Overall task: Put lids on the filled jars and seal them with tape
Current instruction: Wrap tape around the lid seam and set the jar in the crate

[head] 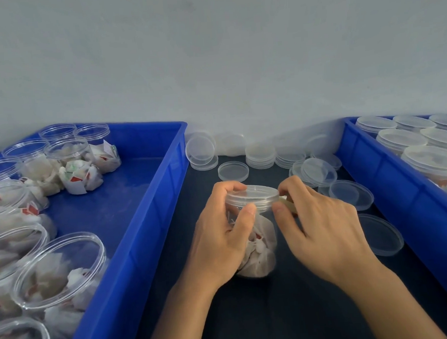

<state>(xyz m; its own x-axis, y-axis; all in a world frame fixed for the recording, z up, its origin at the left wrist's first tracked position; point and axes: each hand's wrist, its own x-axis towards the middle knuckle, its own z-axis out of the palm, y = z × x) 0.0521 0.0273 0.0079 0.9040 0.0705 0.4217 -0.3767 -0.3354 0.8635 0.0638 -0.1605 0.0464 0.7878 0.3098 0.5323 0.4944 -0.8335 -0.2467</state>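
Observation:
A clear plastic jar (259,249) filled with white sachets stands on the dark table between my hands. A clear lid (253,195) sits on its mouth. My left hand (222,238) grips the jar's upper wall and lid rim, thumb in front and fingers behind. My right hand (319,226) pinches a small yellowish strip, which looks like tape (289,204), against the lid's right edge. No tape roll is visible.
The blue crate (147,227) on the left holds several open filled jars (57,271). A blue crate (392,184) on the right holds several lidded jars (433,162). Loose clear lids (233,170) lie and stack along the back wall and to the right of my hands.

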